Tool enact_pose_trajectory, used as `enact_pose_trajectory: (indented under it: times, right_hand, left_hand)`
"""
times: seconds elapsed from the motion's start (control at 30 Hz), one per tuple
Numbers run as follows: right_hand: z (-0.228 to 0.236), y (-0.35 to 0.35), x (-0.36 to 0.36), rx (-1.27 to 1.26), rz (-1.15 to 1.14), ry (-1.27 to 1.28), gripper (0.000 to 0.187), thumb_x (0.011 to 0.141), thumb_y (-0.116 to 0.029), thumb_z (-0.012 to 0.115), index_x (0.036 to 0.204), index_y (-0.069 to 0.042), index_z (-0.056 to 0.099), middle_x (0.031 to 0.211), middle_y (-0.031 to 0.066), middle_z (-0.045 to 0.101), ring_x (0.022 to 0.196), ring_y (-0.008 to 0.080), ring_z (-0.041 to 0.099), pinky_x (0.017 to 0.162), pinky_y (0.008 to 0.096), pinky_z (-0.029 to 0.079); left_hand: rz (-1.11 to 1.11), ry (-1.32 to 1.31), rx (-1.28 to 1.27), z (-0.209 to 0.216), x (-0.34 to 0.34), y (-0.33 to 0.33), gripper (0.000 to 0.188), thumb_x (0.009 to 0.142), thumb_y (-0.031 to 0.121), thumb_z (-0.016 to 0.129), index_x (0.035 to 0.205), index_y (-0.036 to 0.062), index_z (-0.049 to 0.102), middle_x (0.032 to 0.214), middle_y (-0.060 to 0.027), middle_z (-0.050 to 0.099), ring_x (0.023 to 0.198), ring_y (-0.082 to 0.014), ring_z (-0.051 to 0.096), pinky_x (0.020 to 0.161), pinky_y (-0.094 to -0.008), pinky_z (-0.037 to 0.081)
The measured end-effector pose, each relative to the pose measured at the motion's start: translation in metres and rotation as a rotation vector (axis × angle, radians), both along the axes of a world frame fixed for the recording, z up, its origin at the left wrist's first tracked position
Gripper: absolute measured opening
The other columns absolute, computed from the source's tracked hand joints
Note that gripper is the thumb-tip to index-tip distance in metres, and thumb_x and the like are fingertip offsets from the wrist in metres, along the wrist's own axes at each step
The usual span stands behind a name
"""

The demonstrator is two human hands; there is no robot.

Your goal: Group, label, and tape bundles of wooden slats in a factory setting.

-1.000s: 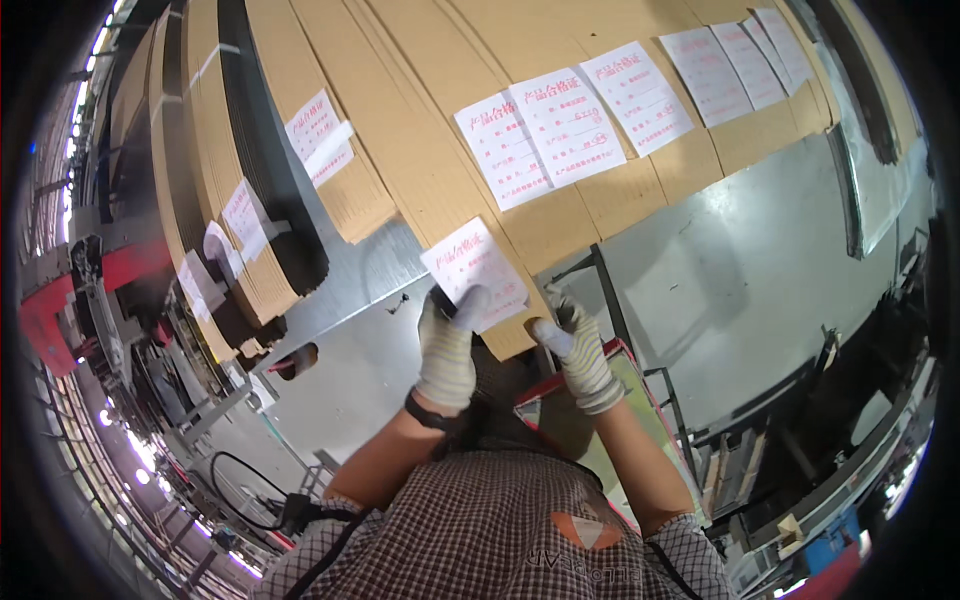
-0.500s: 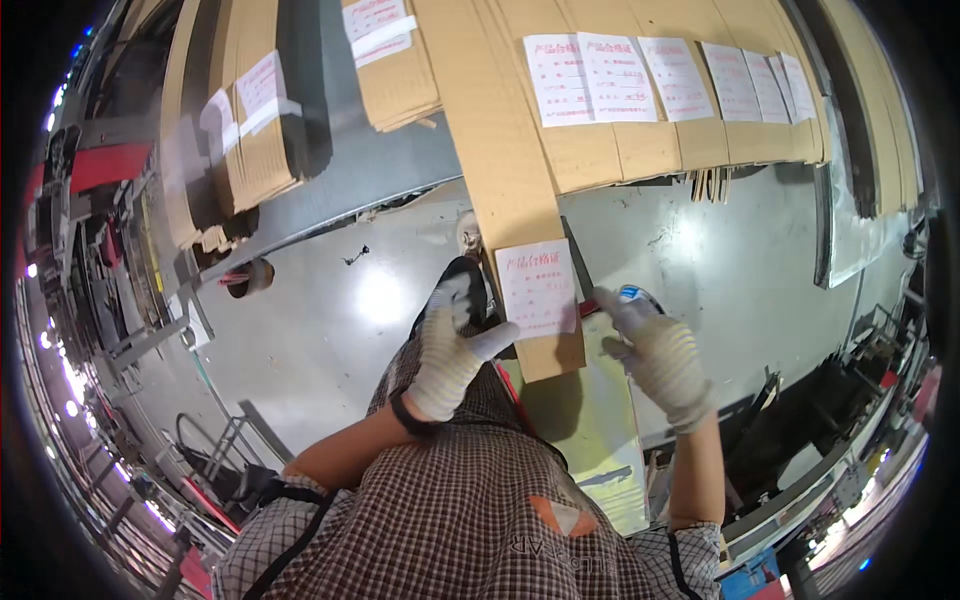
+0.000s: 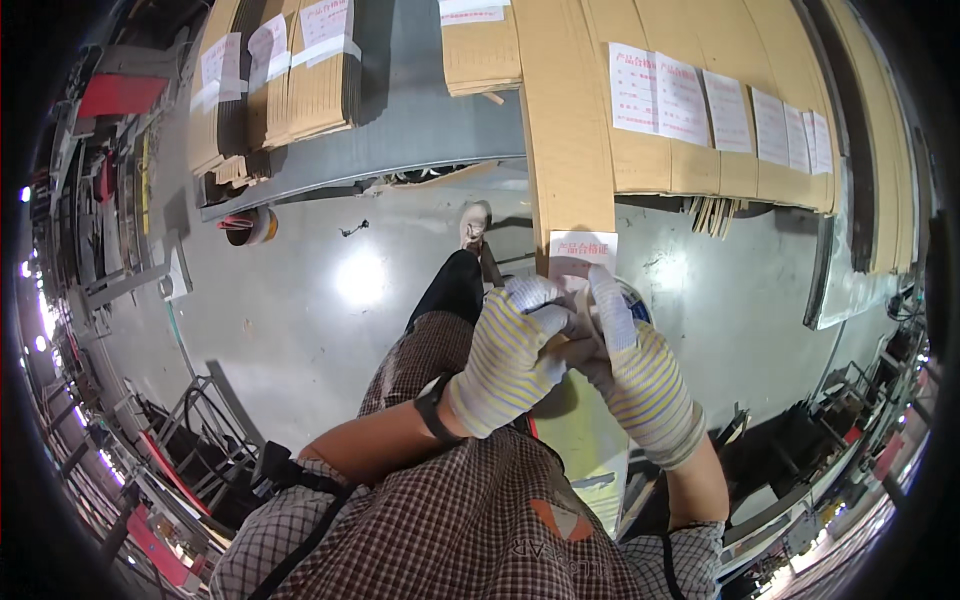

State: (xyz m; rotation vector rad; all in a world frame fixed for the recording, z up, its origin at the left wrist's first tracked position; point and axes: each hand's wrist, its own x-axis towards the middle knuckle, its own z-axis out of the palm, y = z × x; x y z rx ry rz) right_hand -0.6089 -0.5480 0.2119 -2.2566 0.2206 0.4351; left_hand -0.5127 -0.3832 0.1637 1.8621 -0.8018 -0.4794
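Note:
A long cardboard strip (image 3: 570,160) sticks out toward me from the bench. On its near end lies a white paper label (image 3: 583,246) with red print, its lower part hidden by my gloves. Right over that end my two hands, in striped knit gloves, meet with the fingers bent inward. My left hand (image 3: 508,350) is closed, its fingertips against those of the right. My right hand (image 3: 645,385) is closed too, the index finger reaching up over the label. Something pale shows between the fingertips, too small to name.
Stacked cardboard strips (image 3: 690,170) with similar labels lie on the bench at far right. More labelled bundles (image 3: 310,90) stand at far left. A round can (image 3: 250,227) is on the floor at left. Below my hands is a yellow-green surface (image 3: 580,440).
My hands were apart on either side of the label; now they have come together over the strip's near end. The view has shifted, so the bench sits farther right and higher.

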Motion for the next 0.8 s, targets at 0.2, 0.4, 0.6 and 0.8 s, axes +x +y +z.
enact_pose_trajectory:
  times: [0.2,0.4,0.6,0.8]
  right_hand:
    - [-0.017,-0.052,-0.003,0.044,-0.345,0.259,0.043,0.071,-0.017,0.084,0.105,-0.001,0.064,0.09,0.0135,0.068,0.076,0.0259,0.063,0.074,0.0379,0.052]
    - [-0.182,-0.095,-0.038,0.368,-0.428,-0.052,0.036,0.071,-0.03,0.09,0.088,-0.004,0.072,0.086,0.01,0.067,0.088,0.0205,0.063,0.077,0.0337,0.051]
    - [-0.137,-0.067,-0.025,0.116,-0.463,0.042,0.039,0.075,-0.02,0.086,0.102,-0.001,0.066,0.098,0.0121,0.066,0.093,0.0257,0.063,0.083,0.0365,0.05]
    - [-0.08,0.047,0.008,0.276,-0.833,-0.142,0.093,0.071,-0.016,0.085,0.143,0.009,0.032,0.116,0.0251,0.059,0.101,0.0393,0.059,0.089,0.0414,0.05]
  left_hand:
    - [0.012,0.447,-0.034,-0.056,0.031,0.069,0.007,0.082,0.004,0.072,0.085,0.0027,0.065,0.099,-0.009,0.061,0.093,-0.0204,0.06,0.082,-0.0327,0.049]
    - [0.133,1.268,-0.213,-0.233,-0.009,0.007,0.035,0.086,0.004,0.069,0.119,0.0035,0.057,0.123,-0.0112,0.061,0.113,-0.0245,0.058,0.091,-0.0365,0.05]
    - [-0.212,0.935,-0.374,-0.251,-0.027,-0.041,0.049,0.095,0.027,0.066,0.133,0.001,0.053,0.122,-0.0155,0.06,0.114,-0.0253,0.057,0.096,-0.0382,0.05]
    - [-0.497,0.366,0.019,-0.186,0.047,0.047,0.045,0.094,0.019,0.064,0.135,0.002,0.056,0.128,-0.0156,0.063,0.116,-0.0217,0.06,0.103,-0.0361,0.047]
